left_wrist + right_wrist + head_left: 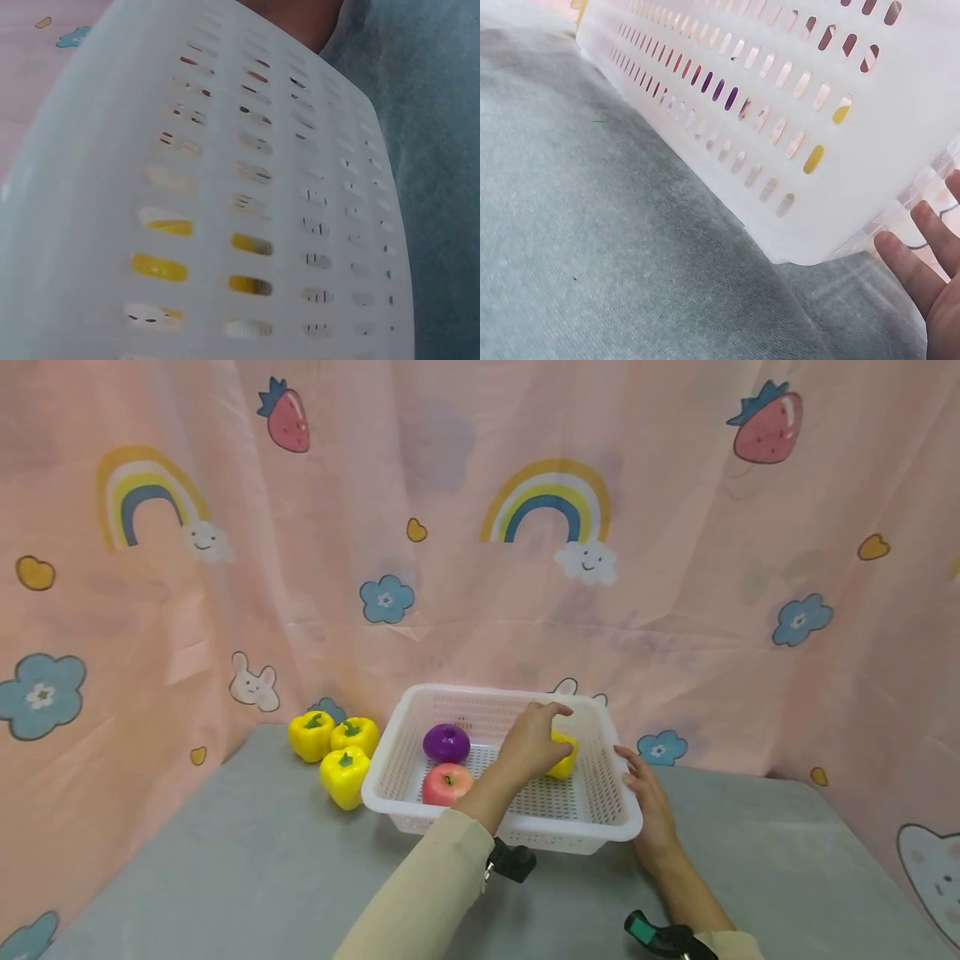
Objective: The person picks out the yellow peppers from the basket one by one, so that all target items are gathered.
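Observation:
In the head view a white perforated plastic basket (495, 695) stands on the table. My left hand (531, 742) reaches into its right half, thumb and forefinger bowed apart. A yellow bell pepper (564, 762) lies in the basket right by the thumb, partly hidden by the hand. My right hand (651, 810) is at the basket's right end, fingertips right at the rim; in the right wrist view its fingers (911, 266) are spread beside the basket's corner. A purple onion (447, 744) and a red apple (447, 784) sit in the basket's left half.
Three yellow bell peppers (345, 777) stand together on the grey table (225, 860), just left of the basket. A pink patterned curtain (450, 635) hangs close behind the basket. Through the wall slots in the left wrist view, some yellow (159, 267) shows.

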`<act>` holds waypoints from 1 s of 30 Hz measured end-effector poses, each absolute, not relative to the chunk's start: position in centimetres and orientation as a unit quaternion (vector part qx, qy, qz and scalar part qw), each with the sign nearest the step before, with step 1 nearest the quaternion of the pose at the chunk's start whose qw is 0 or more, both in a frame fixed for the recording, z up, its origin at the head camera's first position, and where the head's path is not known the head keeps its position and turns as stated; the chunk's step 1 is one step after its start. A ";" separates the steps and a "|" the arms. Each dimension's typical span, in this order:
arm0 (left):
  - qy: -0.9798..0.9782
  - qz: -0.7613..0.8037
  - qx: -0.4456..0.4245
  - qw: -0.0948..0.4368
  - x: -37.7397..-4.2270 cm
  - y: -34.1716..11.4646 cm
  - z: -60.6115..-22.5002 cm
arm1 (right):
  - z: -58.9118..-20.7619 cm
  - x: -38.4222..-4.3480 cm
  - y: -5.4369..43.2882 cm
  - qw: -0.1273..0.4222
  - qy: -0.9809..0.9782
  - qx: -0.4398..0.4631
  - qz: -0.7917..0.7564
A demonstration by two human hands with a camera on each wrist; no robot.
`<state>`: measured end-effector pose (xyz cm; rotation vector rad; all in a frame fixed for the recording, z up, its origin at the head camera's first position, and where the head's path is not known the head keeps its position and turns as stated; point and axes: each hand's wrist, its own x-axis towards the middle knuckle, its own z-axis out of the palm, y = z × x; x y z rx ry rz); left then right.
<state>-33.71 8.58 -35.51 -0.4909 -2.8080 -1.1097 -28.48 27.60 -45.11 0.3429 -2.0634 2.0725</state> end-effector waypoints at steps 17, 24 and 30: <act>-0.916 -0.371 -0.151 -0.008 -34.2 8.1 -36.9 | -44.7 -28.5 27.2 0.093 -0.717 0.097 0.684; -0.904 -0.404 -0.140 -0.018 -34.2 8.0 -37.0 | -44.7 -28.5 27.4 0.094 -0.707 0.103 0.694; -0.905 -0.401 -0.134 -0.030 -33.9 7.9 -37.1 | -45.1 -28.4 27.5 0.097 -0.706 0.105 0.694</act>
